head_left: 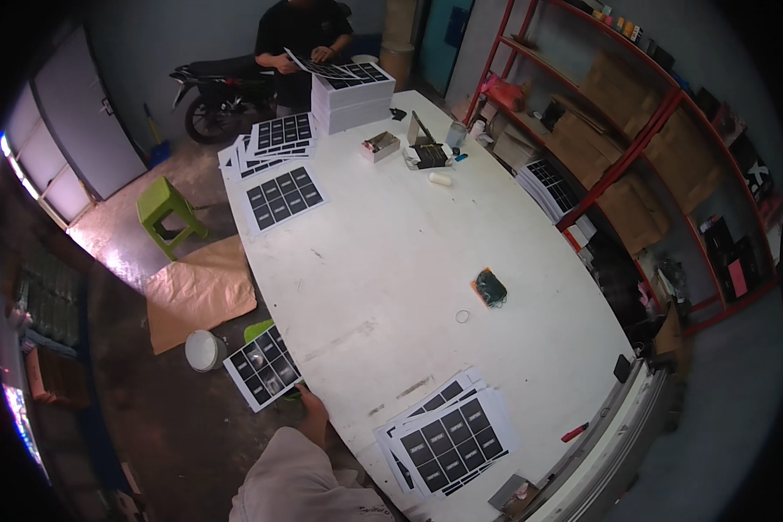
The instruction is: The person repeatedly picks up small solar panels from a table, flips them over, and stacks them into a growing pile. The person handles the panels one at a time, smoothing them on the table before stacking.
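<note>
Left hand: the left hand, beyond a grey sleeve, is closed on the near corner of a printed sheet.
Right hand: the right hand is out of sight, so its state cannot be told.
Held sheet: it carries rows of dark rectangles with a white margin, and sits tilted beside the long left edge of the desk, over the floor.
Below the sheet: a white round-topped bucket stands just beside it, and a green object shows partly behind it.
Near pile: similar sheets lie askew on the desk, to the right of the left hand.
Desk's right side: a red tool lies near a metal rail.
Mid-desk: a dark green bundle lies on something orange, with a thin loop near it.
Far desk: one sheet lies flat before a fanned pile; beyond rises a tall paper stack.
Co-worker: a person behind that stack handles sheets with both hands.
Floor: brown paper lies near a green stool; a motorcycle stands farther back.
Right wall: a red-framed shelf holds cardboard and more sheets.
</note>
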The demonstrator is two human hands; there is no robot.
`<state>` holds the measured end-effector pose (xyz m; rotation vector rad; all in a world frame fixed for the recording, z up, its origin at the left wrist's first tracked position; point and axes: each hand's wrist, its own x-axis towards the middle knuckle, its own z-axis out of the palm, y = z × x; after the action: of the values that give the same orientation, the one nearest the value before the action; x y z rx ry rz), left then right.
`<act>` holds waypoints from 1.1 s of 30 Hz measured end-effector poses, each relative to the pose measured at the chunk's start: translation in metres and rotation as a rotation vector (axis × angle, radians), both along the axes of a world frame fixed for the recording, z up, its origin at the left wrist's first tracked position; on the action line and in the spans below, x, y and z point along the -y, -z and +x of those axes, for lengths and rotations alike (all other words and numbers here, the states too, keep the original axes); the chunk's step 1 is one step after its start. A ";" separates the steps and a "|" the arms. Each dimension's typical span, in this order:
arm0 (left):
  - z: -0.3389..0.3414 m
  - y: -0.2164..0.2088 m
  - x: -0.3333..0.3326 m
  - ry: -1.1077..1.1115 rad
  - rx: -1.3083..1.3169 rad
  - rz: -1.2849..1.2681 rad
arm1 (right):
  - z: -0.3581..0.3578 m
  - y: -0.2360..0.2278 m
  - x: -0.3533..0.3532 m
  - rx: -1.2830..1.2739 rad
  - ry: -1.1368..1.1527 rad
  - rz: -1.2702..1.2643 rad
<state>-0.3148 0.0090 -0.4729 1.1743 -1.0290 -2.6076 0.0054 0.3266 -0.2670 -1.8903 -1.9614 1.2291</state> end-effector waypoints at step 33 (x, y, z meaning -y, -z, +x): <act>-0.199 -0.081 0.072 0.520 0.851 -0.711 | -0.289 -0.046 0.080 0.023 -0.649 0.132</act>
<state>-0.5142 -0.0629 -0.3917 1.9798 -2.3993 -1.5832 -0.2835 0.2469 -0.2210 -1.2374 -2.7044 1.1571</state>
